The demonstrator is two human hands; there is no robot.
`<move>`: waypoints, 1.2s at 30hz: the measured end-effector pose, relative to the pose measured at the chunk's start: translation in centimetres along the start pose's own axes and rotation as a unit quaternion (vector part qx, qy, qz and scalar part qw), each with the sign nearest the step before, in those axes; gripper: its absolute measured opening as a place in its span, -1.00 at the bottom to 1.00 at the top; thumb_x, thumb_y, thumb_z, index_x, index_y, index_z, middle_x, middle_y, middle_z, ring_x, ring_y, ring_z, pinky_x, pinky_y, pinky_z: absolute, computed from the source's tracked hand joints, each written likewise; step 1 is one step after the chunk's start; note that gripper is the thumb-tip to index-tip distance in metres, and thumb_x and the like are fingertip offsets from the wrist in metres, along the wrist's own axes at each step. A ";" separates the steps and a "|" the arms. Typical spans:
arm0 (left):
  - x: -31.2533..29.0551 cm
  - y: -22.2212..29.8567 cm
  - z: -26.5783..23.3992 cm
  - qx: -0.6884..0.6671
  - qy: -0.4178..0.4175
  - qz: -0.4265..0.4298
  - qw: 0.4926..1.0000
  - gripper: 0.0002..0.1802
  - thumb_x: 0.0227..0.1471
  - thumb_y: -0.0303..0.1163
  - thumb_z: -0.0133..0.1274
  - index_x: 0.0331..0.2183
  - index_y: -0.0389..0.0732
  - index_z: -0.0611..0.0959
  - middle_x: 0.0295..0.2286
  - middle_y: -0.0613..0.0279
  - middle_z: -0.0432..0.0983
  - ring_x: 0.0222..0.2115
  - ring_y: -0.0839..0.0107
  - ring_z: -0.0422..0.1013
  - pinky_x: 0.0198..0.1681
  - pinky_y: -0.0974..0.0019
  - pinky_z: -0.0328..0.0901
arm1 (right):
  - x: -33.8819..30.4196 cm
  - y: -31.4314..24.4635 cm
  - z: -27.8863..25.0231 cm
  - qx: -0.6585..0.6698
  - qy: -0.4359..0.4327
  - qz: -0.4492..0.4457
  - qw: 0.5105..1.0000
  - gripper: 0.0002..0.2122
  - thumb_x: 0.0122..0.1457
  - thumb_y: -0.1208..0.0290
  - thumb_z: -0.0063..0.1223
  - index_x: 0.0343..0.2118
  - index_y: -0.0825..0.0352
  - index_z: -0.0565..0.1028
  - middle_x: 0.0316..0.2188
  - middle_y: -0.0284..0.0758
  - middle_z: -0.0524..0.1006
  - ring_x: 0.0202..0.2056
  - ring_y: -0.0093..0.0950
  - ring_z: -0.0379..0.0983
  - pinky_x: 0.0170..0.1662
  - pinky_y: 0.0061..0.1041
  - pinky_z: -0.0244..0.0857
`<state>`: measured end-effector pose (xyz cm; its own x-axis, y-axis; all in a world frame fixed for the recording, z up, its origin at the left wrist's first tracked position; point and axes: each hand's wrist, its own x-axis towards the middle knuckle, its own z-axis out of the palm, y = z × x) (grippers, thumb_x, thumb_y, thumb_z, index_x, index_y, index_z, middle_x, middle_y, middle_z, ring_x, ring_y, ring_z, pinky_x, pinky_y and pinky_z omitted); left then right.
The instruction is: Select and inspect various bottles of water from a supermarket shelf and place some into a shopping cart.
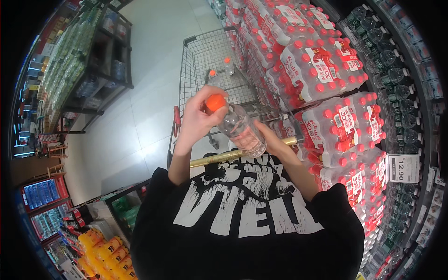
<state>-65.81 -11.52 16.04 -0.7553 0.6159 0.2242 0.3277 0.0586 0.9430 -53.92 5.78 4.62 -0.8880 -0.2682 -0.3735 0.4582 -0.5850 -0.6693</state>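
Observation:
A clear plastic bottle (pixel 241 129) with an orange cap is tilted in front of my chest, its cap end toward the upper left. My left hand (pixel 198 116) is closed round the neck and cap. My right hand (pixel 270 136) holds the lower body from the right side, its fingers partly hidden behind the bottle. Just beyond my hands stands a wire shopping cart (pixel 198 57). Inside it are two more clear bottles with orange caps, one bottle (pixel 217 83) nearer and another bottle (pixel 229 68) farther in. The cart's yellowish handle bar (pixel 210 160) runs below my hands.
Tall stacks of shrink-wrapped red-capped bottle packs (pixel 322 70) press close on the cart's right. Behind them, a shelf (pixel 396 102) holds rows of dark green bottles. A dark rack (pixel 109 65) stands across the tiled floor (pixel 149 93). Yellow-orange drink packs (pixel 105 254) are at the lower left.

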 end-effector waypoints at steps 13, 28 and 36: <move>-3.5 -1.5 11.7 -0.320 -0.034 -0.109 0.941 -0.39 0.14 -0.13 -0.25 0.14 -0.13 0.03 0.05 0.11 0.12 0.04 0.27 0.15 0.09 0.15 0.07 | -6.9 -2.9 -0.1 -0.308 0.290 -0.358 0.832 -0.67 0.08 0.31 0.04 -0.15 0.42 0.39 -0.27 -0.29 0.43 -0.25 -0.51 0.33 -0.12 -0.56 0.17; -1.9 -1.5 12.4 -0.764 -0.185 -0.245 0.568 -0.09 -0.11 0.41 -0.44 -0.11 -0.25 0.39 -0.47 0.26 0.27 -0.48 0.36 0.24 -0.42 0.24 0.19 | -9.9 -3.4 -0.5 -0.096 0.174 -0.377 0.904 -0.81 0.19 0.42 -0.18 -0.28 0.45 0.40 -0.40 -0.27 0.44 -0.42 -0.59 0.36 -0.39 -0.61 0.25; -2.1 -2.4 12.2 -0.803 -0.216 -0.221 0.509 -0.07 -0.13 0.39 -0.48 -0.13 -0.28 0.43 -0.53 0.24 0.27 -0.59 0.33 0.23 -0.55 0.30 0.17 | -9.9 -2.6 -0.3 -0.043 0.198 -0.363 0.909 -0.85 0.19 0.46 -0.18 -0.31 0.43 0.38 -0.41 -0.28 0.44 -0.41 -0.57 0.36 -0.34 -0.59 0.23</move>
<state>-58.07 -3.35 10.32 -0.2453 0.9569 0.1554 -0.9692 -0.2388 -0.0596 -46.29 10.19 9.94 -0.8817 0.4718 -0.0043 -0.2263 -0.4308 -0.8736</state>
